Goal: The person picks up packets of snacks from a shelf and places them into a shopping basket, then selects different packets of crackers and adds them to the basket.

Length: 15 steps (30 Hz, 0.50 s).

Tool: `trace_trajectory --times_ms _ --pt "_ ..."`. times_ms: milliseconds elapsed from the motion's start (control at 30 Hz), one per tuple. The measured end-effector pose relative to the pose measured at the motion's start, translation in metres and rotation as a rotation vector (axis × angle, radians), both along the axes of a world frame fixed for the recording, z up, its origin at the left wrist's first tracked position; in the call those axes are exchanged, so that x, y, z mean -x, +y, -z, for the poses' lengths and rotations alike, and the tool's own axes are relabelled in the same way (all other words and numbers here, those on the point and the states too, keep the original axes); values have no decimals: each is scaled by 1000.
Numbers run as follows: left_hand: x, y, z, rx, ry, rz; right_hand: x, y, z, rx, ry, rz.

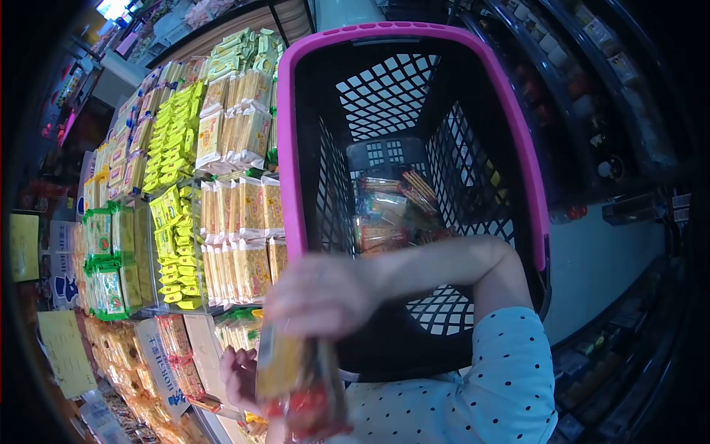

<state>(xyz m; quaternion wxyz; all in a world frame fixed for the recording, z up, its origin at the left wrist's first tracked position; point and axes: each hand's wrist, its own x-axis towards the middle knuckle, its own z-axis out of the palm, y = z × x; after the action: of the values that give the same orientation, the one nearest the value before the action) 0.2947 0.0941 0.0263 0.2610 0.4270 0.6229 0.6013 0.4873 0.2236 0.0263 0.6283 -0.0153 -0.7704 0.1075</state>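
A black shopping basket (291,163) with a pink rim stood beside stacked snack packets (237,137); further packs (388,207) lay inside it. The right hand (314,292), blurred, gripped the top of a yellow-and-red packet (303,377) near the basket's near left corner. The left hand (238,374) was partly hidden; its grip could not be determined.

top (399,403): white, dark polka dots | right sleeve (514,351): short, matching | left fingers (238,374): bare

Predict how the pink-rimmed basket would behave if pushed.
The basket looks fairly stiff, given its broad rim. It's probably light for its size, with packets only near the bottom. Being deep, it might tip.
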Motion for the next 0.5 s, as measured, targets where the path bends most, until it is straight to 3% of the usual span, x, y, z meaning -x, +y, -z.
trace_trajectory --times_ms 33,100,133,167,200,233,333,433,500 --pt "-13 11 -11 -271 342 268 -21 18 -2 27 -17 40" --pt "-7 18 -10 -279 138 238 -61 62 17 14 81 253" --pt "-5 19 -11 -232 89 211 -95 80 25 132 -43 331" --pt "-2 20 -9 -227 63 206 -113 82 53 398 -89 556" --pt "2 20 -5 -222 62 202 -132 97 78 509 107 594" --pt "7 18 -2 -179 44 174 -147 102 85 521 132 825" --pt "12 16 7 -130 29 144 -195 119 146 541 -220 1203" --pt "16 17 12 -97 48 120 -209 122 219 715 -387 1306" --pt "17 17 15 -77 43 117 -207 117 254 1015 -733 1339"
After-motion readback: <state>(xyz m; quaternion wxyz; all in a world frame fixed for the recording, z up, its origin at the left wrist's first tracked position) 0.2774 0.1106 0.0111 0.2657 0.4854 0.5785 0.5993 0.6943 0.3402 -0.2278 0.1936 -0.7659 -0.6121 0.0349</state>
